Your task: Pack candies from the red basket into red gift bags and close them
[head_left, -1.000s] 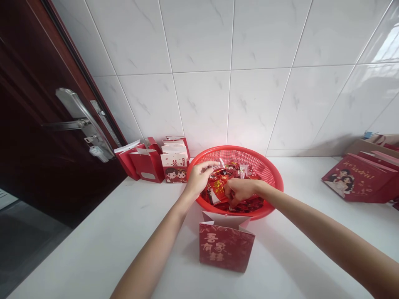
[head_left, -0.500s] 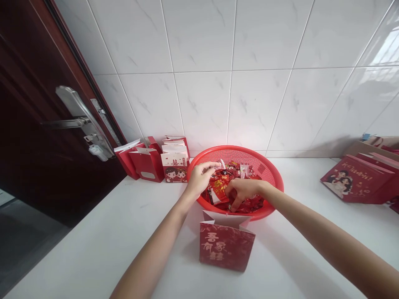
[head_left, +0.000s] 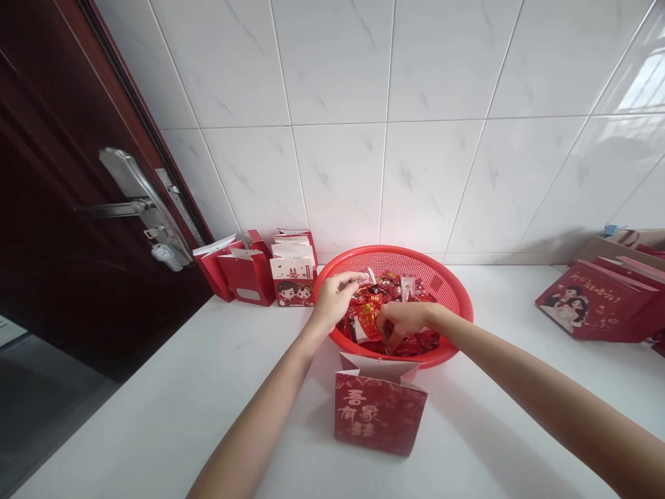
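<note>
A red mesh basket point(head_left: 462, 294) holds many wrapped candies point(head_left: 370, 319), mostly red. My left hand point(head_left: 335, 299) is at the basket's left side, its fingers closed round a small pale-and-red wrapped piece point(head_left: 365, 277). My right hand point(head_left: 402, 320) reaches down among the candies, fingers curled together; what they grip, if anything, is hidden. In front of the basket stands a dark red paper bag point(head_left: 379, 416) with pale characters, its top open.
Several red and white paper bags point(head_left: 246, 277) stand at the back left against the tiled wall. More red bags point(head_left: 597, 301) and a cardboard box point(head_left: 603, 248) are at the right. A dark door point(head_left: 46, 173) is at the left of the white table point(head_left: 208, 374).
The fingers of my right hand have drawn closer together among the candies. My left hand has stayed nearly where it was.
</note>
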The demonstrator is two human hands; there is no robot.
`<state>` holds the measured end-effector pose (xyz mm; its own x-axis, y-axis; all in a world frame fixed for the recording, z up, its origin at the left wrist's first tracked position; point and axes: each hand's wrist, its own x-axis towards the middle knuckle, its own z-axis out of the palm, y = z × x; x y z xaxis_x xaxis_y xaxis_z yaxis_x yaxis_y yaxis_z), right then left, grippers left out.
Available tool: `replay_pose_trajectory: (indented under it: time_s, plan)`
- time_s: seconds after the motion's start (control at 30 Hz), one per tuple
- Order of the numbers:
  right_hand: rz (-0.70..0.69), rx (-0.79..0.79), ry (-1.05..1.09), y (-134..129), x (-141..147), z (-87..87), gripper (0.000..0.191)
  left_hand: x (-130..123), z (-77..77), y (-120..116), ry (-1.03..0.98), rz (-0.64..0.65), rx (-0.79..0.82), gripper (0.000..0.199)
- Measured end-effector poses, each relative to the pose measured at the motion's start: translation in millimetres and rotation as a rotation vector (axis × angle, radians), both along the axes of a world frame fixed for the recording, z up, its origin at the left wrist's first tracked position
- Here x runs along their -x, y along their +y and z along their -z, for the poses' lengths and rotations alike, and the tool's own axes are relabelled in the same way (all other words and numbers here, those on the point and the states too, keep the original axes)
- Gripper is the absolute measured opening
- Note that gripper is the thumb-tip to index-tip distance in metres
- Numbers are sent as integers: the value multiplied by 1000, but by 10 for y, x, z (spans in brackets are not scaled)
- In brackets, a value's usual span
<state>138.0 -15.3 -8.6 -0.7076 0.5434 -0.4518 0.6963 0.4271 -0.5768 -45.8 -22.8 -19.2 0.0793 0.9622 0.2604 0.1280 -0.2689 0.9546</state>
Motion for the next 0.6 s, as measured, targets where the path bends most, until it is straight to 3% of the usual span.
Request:
replay_pose_trajectory:
  time_s: [0.17, 0.37, 0.6]
  plan:
    - [39, -153, -13, -65, 0, -53, 37, -15, -30, -11, -14, -13, 10, 24]
    - [11, -64, -34, -59, 14, -123, 36, -6, -33, -3, -23, -38, 7, 22]
    - [24, -144, -52, -62, 44, -76, 24, -9, -37, -7, -17, -43, 13, 21]
